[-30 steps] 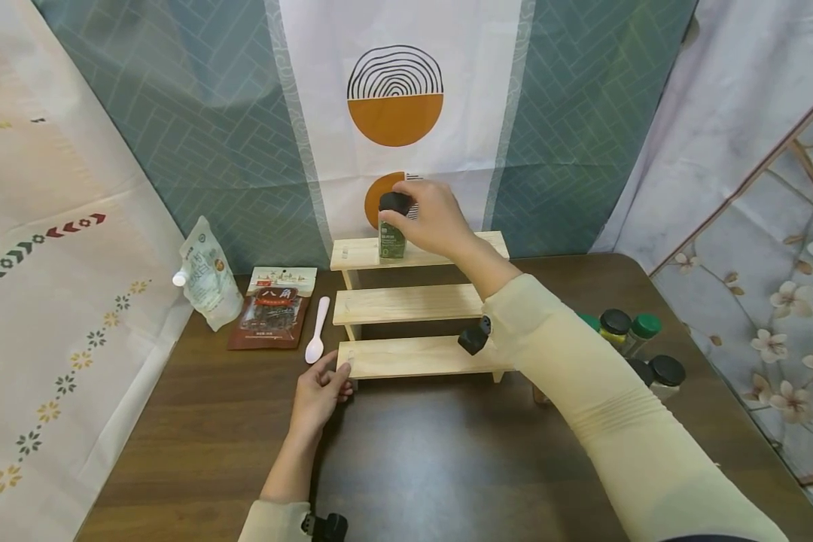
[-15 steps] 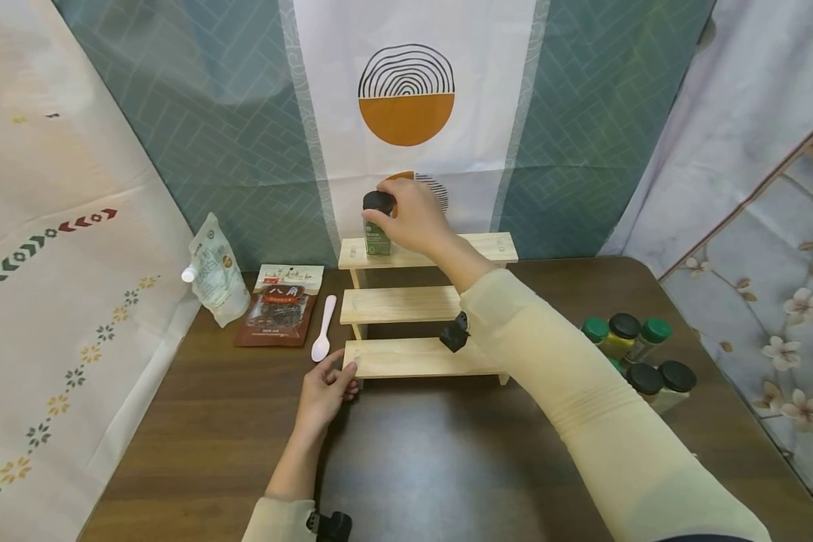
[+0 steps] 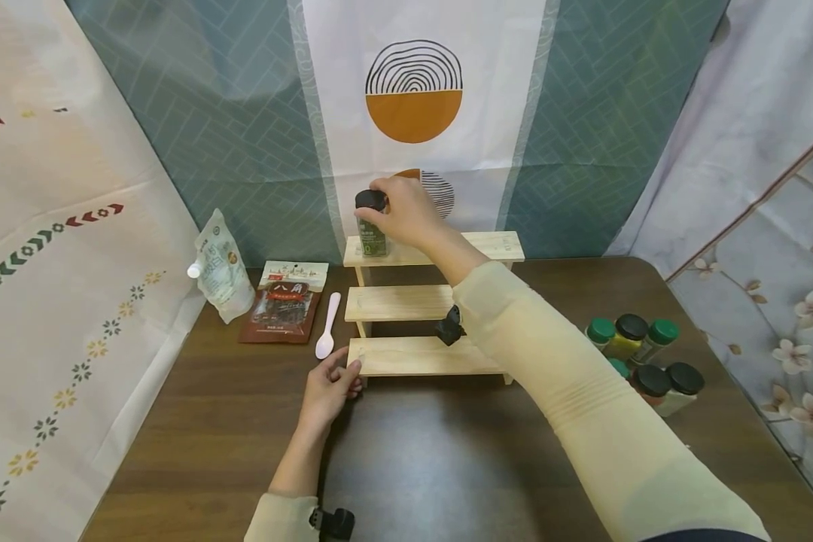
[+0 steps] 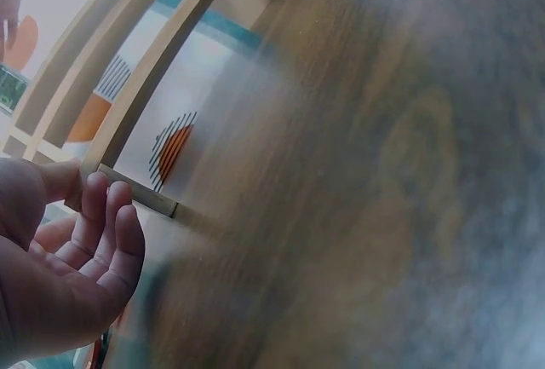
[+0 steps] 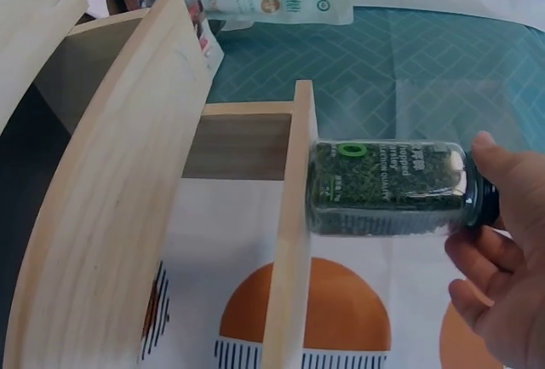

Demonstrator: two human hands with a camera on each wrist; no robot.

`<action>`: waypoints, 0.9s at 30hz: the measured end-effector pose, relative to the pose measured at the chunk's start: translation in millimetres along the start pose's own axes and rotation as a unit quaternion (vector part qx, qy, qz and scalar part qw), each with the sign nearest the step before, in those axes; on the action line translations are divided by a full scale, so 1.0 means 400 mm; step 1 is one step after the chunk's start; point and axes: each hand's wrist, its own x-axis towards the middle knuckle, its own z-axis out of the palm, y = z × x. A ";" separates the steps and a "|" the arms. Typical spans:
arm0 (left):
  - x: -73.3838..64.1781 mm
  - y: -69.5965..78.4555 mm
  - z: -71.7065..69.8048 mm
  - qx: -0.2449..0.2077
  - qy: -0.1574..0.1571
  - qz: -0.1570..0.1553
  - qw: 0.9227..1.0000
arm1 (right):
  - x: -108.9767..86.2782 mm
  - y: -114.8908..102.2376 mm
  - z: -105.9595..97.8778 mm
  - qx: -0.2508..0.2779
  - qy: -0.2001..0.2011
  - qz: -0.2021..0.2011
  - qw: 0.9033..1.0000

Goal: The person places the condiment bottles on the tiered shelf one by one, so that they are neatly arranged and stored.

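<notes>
A glass spice jar (image 3: 373,241) of dried green herb with a black lid stands at the left end of the top step of a three-step wooden rack (image 3: 423,356). My right hand (image 3: 412,214) holds it by the lid, between thumb and fingers. In the right wrist view the herb jar (image 5: 387,187) has its base against the top board. Down at the front left corner of the rack, my left hand (image 3: 327,393) pinches the end of the lowest board. The left wrist view has this hand (image 4: 72,271) with its other fingers loosely curled beneath.
Left of the rack lie a pale pink spoon (image 3: 328,326) and a brown-red star anise packet (image 3: 284,302). A white spouted pouch (image 3: 223,267) leans by the wall cloth. Several jars with green or black lids (image 3: 630,327) stand at the table's right.
The right hand has slid the herb jar leftward along the top step to its left end. My left hand keeps its grip on the lowest board. The head view has shifted slightly.
</notes>
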 end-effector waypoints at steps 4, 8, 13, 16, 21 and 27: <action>0.000 0.001 0.003 -0.001 -0.004 0.002 1.000 | 0.000 0.000 -0.005 -0.011 -0.017 0.006 1.000; -0.002 -0.001 0.004 -0.004 -0.003 0.002 1.000 | -0.007 0.006 -0.008 -0.010 -0.031 0.016 0.999; -0.003 -0.002 0.003 0.000 0.002 0.005 1.000 | -0.037 0.029 -0.012 0.025 -0.029 0.037 0.999; -0.003 -0.002 0.004 0.002 0.004 0.005 1.000 | -0.068 0.052 -0.017 0.049 -0.007 0.044 0.998; -0.004 -0.005 0.001 0.004 -0.001 0.003 1.000 | -0.122 0.105 -0.024 0.069 0.021 0.052 0.996; -0.008 0.002 0.003 0.009 -0.001 0.001 1.000 | -0.184 0.166 -0.032 0.073 0.043 0.048 0.995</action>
